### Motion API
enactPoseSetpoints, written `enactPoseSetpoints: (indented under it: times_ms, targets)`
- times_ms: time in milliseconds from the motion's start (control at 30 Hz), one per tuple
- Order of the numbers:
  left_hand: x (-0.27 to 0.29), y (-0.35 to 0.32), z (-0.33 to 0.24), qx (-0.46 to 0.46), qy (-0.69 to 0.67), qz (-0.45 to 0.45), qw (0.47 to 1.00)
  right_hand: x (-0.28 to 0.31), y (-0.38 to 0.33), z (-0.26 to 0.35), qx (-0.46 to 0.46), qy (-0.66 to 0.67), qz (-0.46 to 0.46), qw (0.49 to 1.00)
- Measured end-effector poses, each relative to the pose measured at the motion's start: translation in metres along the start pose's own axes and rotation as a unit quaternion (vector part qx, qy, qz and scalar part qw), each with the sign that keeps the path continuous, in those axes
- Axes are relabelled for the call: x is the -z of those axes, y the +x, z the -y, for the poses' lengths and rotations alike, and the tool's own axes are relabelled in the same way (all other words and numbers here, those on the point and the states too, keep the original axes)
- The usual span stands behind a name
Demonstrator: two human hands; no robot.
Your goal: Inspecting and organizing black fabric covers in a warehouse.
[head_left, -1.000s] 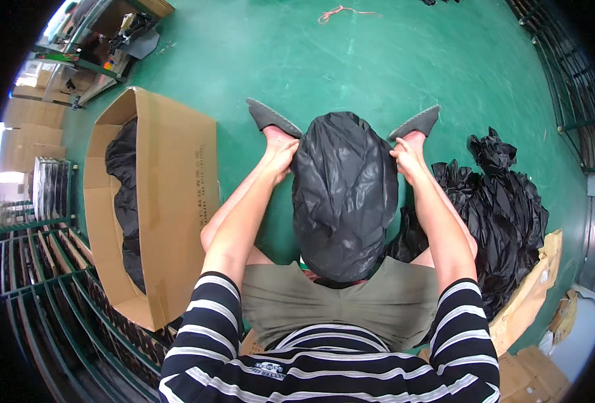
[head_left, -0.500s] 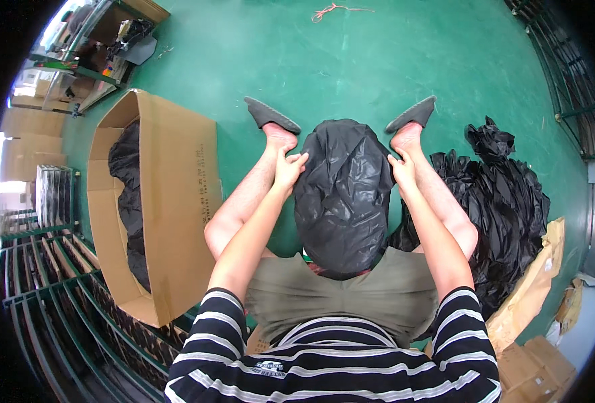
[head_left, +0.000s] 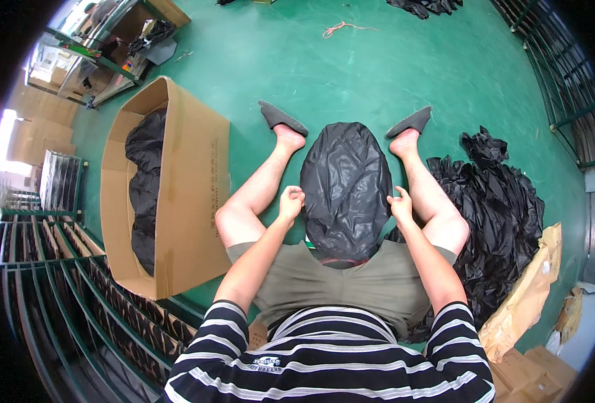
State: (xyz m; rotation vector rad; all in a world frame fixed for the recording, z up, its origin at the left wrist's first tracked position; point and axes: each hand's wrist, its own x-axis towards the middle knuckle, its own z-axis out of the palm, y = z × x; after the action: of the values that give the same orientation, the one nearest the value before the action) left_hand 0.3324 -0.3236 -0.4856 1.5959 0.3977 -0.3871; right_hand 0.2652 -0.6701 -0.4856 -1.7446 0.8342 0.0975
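Observation:
Between my legs stands an oval bundle wrapped in a black plastic bag [head_left: 346, 185], its crinkled top facing up. A strip of red and green shows under the bag's near edge. At the bag's left side is my left hand [head_left: 292, 203], its fingers curled closed against the edge. Across from it, my right hand [head_left: 400, 205] pinches at the right edge with thumb and forefinger. The fold of plastic between the fingers is small and partly hidden on both sides.
A tall cardboard box [head_left: 193, 195] with black plastic inside stands at left, beside metal racks [head_left: 62, 295]. To the right lies a heap of black plastic bags [head_left: 495, 208] along brown paper [head_left: 522, 295]. A pink string [head_left: 344, 27] lies on the green floor ahead.
Both hands have slid down the bag's sides toward me, and their fingers are more curled. The view has shifted, showing more floor ahead.

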Motion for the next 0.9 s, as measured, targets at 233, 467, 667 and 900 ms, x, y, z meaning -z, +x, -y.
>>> enactPoseSetpoints:
  times_ms: [233,467,667,900]
  targets:
    - [-0.027,-0.005,0.013,-0.039,0.174,-0.143,0.974,0.001,-0.012,0.004,-0.057,0.06,0.057,0.995]
    - [-0.037,-0.05,-0.003,-0.097,0.312,-0.166,0.931,0.007,-0.018,-0.017,-0.003,-0.073,0.03,0.997]
    - [-0.046,-0.054,0.012,-0.081,0.35,-0.222,0.907,-0.007,-0.017,-0.027,0.023,-0.153,-0.015,0.988]
    - [-0.042,-0.055,0.008,-0.084,0.404,-0.202,0.888,-0.018,-0.02,-0.025,0.011,-0.16,-0.019,0.987]
